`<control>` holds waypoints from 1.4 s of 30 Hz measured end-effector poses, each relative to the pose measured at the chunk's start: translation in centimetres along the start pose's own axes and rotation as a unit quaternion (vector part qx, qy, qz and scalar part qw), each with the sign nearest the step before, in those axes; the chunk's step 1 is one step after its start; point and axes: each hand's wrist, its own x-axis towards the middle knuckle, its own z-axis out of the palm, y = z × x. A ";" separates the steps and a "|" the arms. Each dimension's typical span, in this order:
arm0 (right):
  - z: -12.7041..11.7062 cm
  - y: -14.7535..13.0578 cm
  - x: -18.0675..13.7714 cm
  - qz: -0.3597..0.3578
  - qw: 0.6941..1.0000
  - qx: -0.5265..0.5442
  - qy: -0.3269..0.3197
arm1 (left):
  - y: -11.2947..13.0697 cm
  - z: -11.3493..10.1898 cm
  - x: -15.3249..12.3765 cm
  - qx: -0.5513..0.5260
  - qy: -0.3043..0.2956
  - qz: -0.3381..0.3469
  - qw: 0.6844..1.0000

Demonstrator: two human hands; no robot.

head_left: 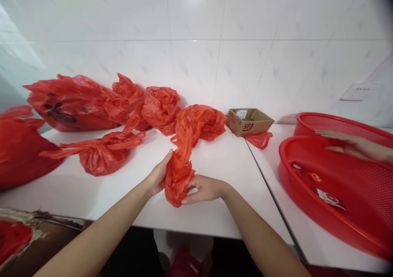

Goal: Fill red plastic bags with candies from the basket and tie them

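Both hands, left hand [158,175] and right hand [204,189], gripping a red bag [179,174] on white surface [221,162]; more bags [101,154] and a cardboard box [250,121] against tiled wall [215,43].

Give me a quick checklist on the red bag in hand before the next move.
1. Left hand grips the crumpled red plastic bag: ok.
2. Right hand pinches the bag's lower edge: ok.
3. Bag free of the other red plastic bags: not ok, its upper end runs up to the loose bag behind.
4. Bag's contents: cannot tell.
5. Another person's hand rests on the red mesh basket, apart from the bag: ok.
6. Small open cardboard box stands apart from both hands: ok.
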 end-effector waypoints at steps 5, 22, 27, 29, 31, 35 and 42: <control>-2.0 1.7 -0.8 0.058 0.985 -0.025 0.162 | 0.7 -1.3 0.3 -0.027 0.106 0.115 0.987; -5.9 4.7 -1.1 0.014 0.852 0.114 0.511 | -2.3 -4.8 -1.3 0.466 0.342 0.405 0.708; -6.2 5.7 -0.9 0.007 0.875 0.150 0.459 | -3.7 -4.8 -0.9 0.648 0.300 0.342 0.611; -6.8 6.4 -1.0 0.013 0.875 0.157 0.457 | -4.5 -4.7 -0.7 0.647 0.286 0.316 0.632; -7.3 7.3 -1.1 0.019 0.871 0.159 0.464 | -5.2 -4.8 -0.6 0.602 0.280 0.298 0.686; -7.8 8.4 -1.2 0.037 0.864 0.144 0.482 | -5.9 -4.9 -0.7 0.466 0.343 0.180 0.795; -6.2 6.0 -1.2 0.057 0.781 0.059 0.619 | -5.3 -4.3 -2.3 0.328 0.312 0.251 0.855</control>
